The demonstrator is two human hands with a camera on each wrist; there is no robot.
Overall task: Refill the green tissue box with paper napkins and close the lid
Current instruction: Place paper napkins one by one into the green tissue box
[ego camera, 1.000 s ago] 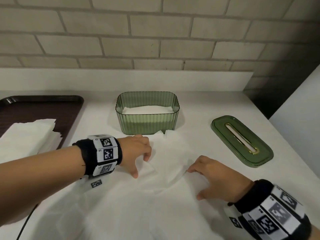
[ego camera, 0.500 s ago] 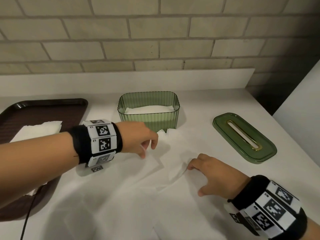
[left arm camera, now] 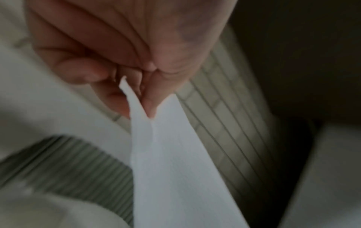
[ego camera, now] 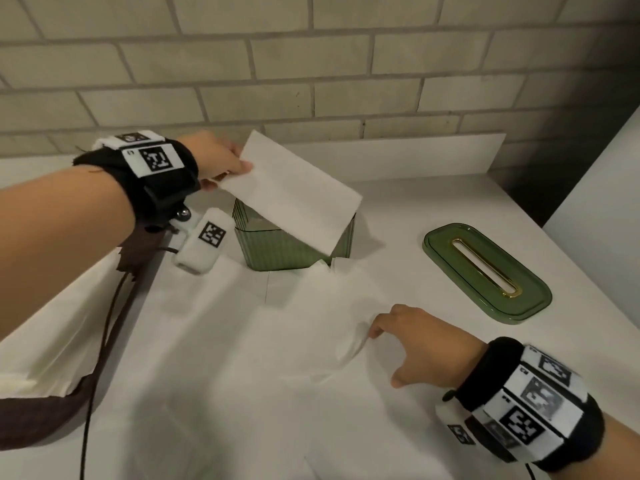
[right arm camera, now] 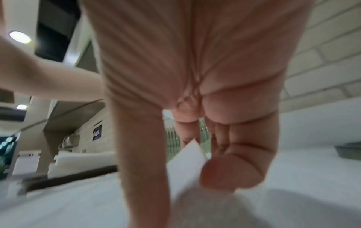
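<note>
Left hand [ego camera: 221, 161] pinching folded paper napkin [ego camera: 294, 188] by one end, raised tilted over open green tissue box [ego camera: 287, 249] near back of white desk [ego camera: 398, 209]. Right hand [ego camera: 420, 336] lower, fingertips and thumb pinching spread napkin sheet [ego camera: 242, 358] flat on desk. Green lid [ego camera: 485, 271] with gold-rimmed slot lying right of box, apart. Brown tray [ego camera: 38, 424] at left edge, napkin stack [ego camera: 45, 348] on it.

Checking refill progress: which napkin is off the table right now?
The folded napkin pinched by the left hand above the green box; the others lie flat.
</note>
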